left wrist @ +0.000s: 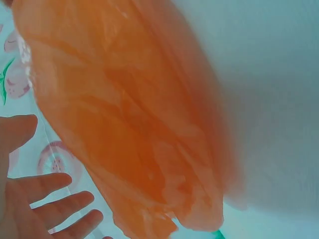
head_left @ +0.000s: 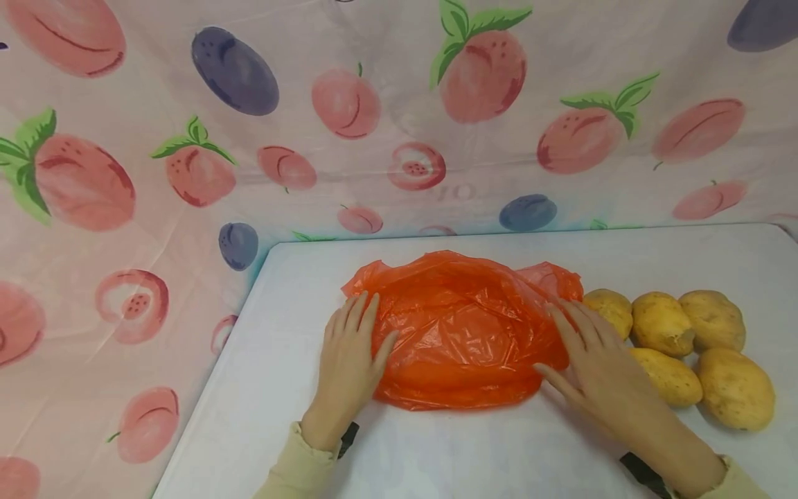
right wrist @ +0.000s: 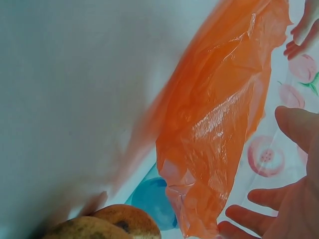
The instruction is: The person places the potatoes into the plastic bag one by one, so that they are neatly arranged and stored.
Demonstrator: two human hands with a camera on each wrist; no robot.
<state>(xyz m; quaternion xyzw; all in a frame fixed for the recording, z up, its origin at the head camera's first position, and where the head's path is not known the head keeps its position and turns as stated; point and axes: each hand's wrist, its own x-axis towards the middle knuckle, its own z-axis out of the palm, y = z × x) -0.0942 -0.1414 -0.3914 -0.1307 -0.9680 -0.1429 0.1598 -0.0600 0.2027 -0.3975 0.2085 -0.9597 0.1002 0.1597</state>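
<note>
A crumpled, see-through orange-red plastic bag point(head_left: 461, 339) lies on the white table, its mouth spread wide. At its left edge is my left hand point(head_left: 349, 353), fingers straight and slightly spread. My right hand point(head_left: 607, 378) hovers by the bag's right edge, fingers also extended, with nothing held. In the left wrist view, the bag point(left wrist: 119, 114) fills the middle and the left hand point(left wrist: 40, 199) appears beside it. The right wrist view has the bag point(right wrist: 214, 124) next to the right hand point(right wrist: 289, 199). Whether fingertips touch the plastic, I cannot tell.
Several potatoes point(head_left: 736, 388) sit grouped on the table's right side, close to my right hand. Behind the white tabletop point(head_left: 299, 277) and along its left hangs a pink cloth point(head_left: 386, 41) printed with fruit. A dark band point(head_left: 645, 475) circles my right wrist.
</note>
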